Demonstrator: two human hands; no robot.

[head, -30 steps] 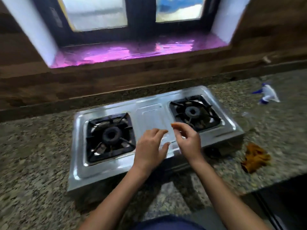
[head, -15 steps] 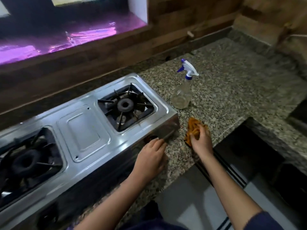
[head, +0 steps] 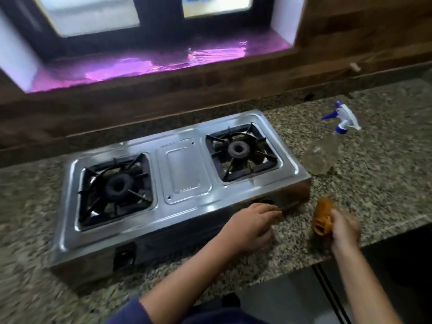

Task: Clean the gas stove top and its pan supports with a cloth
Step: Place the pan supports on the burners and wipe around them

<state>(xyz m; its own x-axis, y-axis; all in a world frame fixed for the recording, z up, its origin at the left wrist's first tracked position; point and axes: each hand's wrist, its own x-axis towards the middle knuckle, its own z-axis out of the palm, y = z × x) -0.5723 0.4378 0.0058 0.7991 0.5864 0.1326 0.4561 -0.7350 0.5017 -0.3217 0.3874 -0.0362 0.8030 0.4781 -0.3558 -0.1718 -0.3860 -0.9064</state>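
A steel two-burner gas stove (head: pixel 184 169) sits on the granite counter (head: pixel 374 183). Black pan supports ring the left burner (head: pixel 117 185) and the right burner (head: pixel 240 152). My right hand (head: pixel 343 228) grips a crumpled orange cloth (head: pixel 323 216) just above the counter, to the right of the stove's front corner. My left hand (head: pixel 252 226) rests with relaxed fingers at the stove's front right edge, fingertips near a dark control knob (head: pixel 264 202). Both hands are blurred by motion.
A clear spray bottle (head: pixel 325 153) with a white and blue trigger stands to the right of the stove. A wooden wall and a window sill with purple glare run behind. The counter's front edge drops off just below my right hand.
My right hand went from above the stove to the orange cloth at the right and picked it up. My left hand moved to the stove's front right edge. The view swung right, then back.
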